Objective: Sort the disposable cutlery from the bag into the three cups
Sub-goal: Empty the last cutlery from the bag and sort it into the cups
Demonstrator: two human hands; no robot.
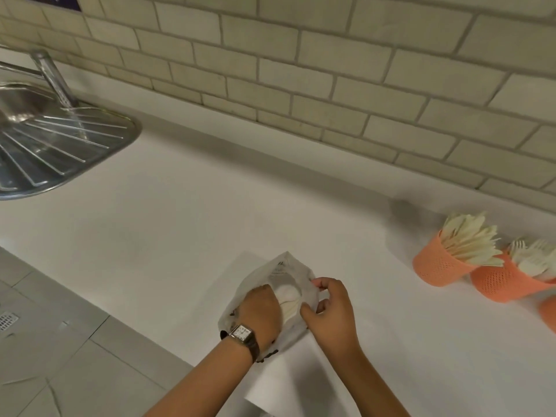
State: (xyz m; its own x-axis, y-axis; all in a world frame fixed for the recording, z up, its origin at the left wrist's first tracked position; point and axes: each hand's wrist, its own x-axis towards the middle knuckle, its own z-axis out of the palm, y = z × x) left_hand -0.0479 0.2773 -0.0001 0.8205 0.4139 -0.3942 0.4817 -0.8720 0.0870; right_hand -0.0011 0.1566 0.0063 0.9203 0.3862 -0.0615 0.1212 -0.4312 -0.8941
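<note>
I see a white countertop [180,212] meeting a cream brick-tile wall [301,70] on its far side. A steel sink drainboard [54,145] sits far left. Grey floor tiles [60,356] show near left.

Kitchen: steel sink [54,145], tiled wall [331,85], white counter [210,206].

Both forearms are bare, with no sleeves in view. The left wrist wears a wristwatch [241,333] with a rectangular silver case, pale dial and dark brown strap.
</note>
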